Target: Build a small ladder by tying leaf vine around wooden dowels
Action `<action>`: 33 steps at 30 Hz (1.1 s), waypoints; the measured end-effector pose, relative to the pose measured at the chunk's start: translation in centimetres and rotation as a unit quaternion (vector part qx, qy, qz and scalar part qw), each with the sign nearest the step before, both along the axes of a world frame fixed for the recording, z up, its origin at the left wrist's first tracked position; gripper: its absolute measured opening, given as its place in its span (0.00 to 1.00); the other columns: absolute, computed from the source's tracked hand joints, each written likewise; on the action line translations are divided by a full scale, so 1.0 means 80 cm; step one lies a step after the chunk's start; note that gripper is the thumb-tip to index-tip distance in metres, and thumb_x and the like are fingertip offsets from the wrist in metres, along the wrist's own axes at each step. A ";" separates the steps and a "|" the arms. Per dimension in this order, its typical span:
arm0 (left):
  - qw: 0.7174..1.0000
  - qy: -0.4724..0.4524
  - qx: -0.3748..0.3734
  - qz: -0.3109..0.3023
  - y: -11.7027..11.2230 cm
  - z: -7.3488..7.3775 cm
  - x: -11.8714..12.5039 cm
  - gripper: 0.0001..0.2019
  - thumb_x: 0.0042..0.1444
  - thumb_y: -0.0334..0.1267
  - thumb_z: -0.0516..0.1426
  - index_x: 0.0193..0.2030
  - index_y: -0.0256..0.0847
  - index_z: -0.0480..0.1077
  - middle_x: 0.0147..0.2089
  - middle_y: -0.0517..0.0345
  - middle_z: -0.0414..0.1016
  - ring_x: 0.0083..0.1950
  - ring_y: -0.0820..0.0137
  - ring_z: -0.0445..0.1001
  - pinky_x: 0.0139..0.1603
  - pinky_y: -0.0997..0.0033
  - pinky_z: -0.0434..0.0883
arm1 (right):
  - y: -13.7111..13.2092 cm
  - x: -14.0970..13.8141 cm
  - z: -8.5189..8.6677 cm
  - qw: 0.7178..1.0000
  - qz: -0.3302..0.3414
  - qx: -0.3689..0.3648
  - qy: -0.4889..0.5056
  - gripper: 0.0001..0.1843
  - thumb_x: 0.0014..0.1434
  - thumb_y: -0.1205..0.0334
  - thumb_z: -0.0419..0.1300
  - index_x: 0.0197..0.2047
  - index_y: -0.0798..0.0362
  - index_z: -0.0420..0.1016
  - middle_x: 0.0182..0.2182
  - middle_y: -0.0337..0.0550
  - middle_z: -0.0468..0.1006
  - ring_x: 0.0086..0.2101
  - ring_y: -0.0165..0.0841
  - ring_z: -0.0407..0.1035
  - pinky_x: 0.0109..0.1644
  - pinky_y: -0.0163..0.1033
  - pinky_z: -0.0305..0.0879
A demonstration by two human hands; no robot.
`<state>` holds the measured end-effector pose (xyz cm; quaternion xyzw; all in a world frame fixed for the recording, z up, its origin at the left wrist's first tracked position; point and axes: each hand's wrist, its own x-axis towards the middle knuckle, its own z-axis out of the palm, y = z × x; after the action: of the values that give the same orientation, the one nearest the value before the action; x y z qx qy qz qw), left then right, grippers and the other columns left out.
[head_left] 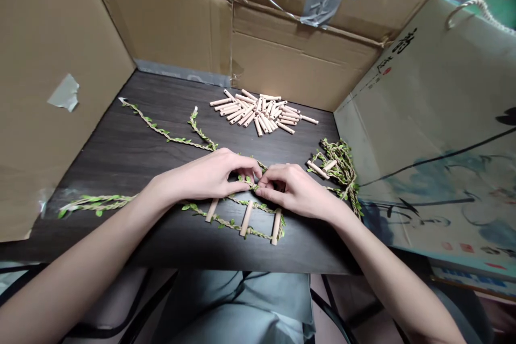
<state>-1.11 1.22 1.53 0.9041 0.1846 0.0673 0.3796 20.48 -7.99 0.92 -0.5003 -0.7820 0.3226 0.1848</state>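
Observation:
Both hands meet over the dark table, pinching a twine cord with green leaves point(252, 184) between thumbs and fingers. My left hand point(220, 172) grips it from the left; my right hand point(288, 185) closes on it from the right, fingertips almost touching the left's. Just below the hands lies a small rope ladder point(246, 219), wooden rungs set between two leafy cords. Part of its left side is hidden by my left forearm. Leafy cord ends point(167, 133) run out to the upper left. Whether a knot sits between my fingertips I cannot tell.
A heap of drilled wooden sticks point(262, 110) lies at the back. Right of my hands sits a bundle of leafy cord point(342, 166) with wooden pieces beside it. Cardboard walls point(181, 27) stand left and behind; a printed paper bag point(435, 145) stands right.

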 end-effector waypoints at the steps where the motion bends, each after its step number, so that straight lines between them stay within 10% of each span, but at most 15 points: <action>1: 1.000 -0.003 -0.004 -0.004 0.001 0.000 -0.001 0.08 0.66 0.36 0.60 0.48 0.43 0.80 0.43 0.60 0.84 0.41 0.70 0.78 0.45 0.75 0.66 | 0.000 -0.001 -0.002 1.000 -0.012 0.000 0.017 0.13 0.69 0.63 0.64 0.31 0.54 0.73 0.29 0.36 0.75 0.30 0.29 0.66 0.39 0.35 0.57; 13: 0.990 -0.083 -0.107 0.041 0.002 -0.018 0.009 0.03 0.52 0.31 0.63 0.34 0.37 0.77 0.31 0.61 0.78 0.34 0.73 0.73 0.39 0.77 0.69 | -0.019 -0.001 -0.010 0.987 -0.081 0.120 0.062 0.05 0.64 0.66 0.65 0.36 0.51 0.72 0.32 0.38 0.77 0.32 0.31 0.69 0.40 0.37 0.60; 33: 0.965 -0.081 -0.247 0.037 0.012 -0.023 0.001 0.07 0.54 0.34 0.66 0.38 0.34 0.79 0.36 0.53 0.83 0.37 0.70 0.80 0.39 0.75 0.76 | -0.030 -0.025 -0.021 0.971 -0.158 0.165 0.065 0.04 0.64 0.65 0.62 0.35 0.51 0.75 0.31 0.39 0.81 0.31 0.32 0.70 0.40 0.40 0.56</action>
<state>-1.01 2.16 -0.32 0.7667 0.1974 0.1062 0.6016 18.48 -10.36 -0.74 -0.5581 -0.7218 0.1876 0.3637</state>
